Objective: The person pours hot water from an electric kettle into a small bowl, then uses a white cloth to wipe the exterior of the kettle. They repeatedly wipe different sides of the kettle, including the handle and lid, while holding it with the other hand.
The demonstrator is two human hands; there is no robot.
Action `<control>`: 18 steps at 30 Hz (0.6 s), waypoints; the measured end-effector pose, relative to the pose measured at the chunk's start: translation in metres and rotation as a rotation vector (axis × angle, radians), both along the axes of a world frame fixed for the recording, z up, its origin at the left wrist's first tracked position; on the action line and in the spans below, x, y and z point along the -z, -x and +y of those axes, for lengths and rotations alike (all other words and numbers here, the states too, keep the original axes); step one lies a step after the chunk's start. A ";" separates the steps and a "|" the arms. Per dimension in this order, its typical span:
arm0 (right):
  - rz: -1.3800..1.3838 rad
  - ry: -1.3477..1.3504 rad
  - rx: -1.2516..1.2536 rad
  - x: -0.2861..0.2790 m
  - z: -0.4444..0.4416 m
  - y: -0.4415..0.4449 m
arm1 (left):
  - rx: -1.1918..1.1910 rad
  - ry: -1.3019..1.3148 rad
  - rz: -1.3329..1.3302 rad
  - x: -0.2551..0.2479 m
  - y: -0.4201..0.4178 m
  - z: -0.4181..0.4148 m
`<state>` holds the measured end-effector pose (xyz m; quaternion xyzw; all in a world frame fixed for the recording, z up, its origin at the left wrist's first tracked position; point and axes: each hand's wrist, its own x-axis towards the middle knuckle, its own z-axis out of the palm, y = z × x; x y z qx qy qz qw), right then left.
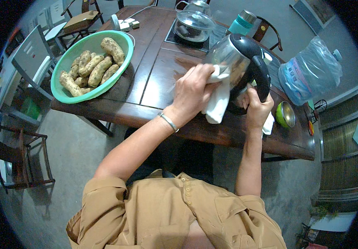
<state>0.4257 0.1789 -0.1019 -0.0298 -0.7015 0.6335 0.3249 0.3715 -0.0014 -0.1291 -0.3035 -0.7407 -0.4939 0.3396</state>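
My left hand (pixel 194 90) holds a white cloth (pixel 218 102) against the side of an electric kettle (pixel 233 59) with a shiny body and a black lid and handle. The kettle is tilted above the dark wooden table. My right hand (pixel 258 105) grips the kettle near the lower end of its handle; some of its fingers are hidden behind the black part. Another white cloth piece (pixel 268 124) shows beside my right wrist; whether it joins the first cannot be told. Left of my hands, a green plastic basket (pixel 124 74) holds several long, soil-marked tubers (pixel 99 71).
A lidded glass pot (pixel 194 28) stands on a dark hob at the back, near a glass teapot (pixel 199 6) and a teal bottle (pixel 242 23). A large plastic water jug (pixel 309 71) and a green bowl (pixel 285 114) are at the right. A power strip (pixel 127 25) lies behind the basket.
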 end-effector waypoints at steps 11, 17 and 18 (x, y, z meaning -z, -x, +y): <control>0.014 0.018 -0.021 0.000 0.000 0.001 | -0.046 0.351 0.067 0.030 -0.020 0.017; -0.018 -0.032 0.054 -0.003 -0.006 0.001 | -0.025 0.157 0.085 0.003 -0.011 0.013; -0.015 -0.038 0.052 -0.002 -0.005 0.001 | -0.044 0.127 0.132 -0.005 -0.008 0.016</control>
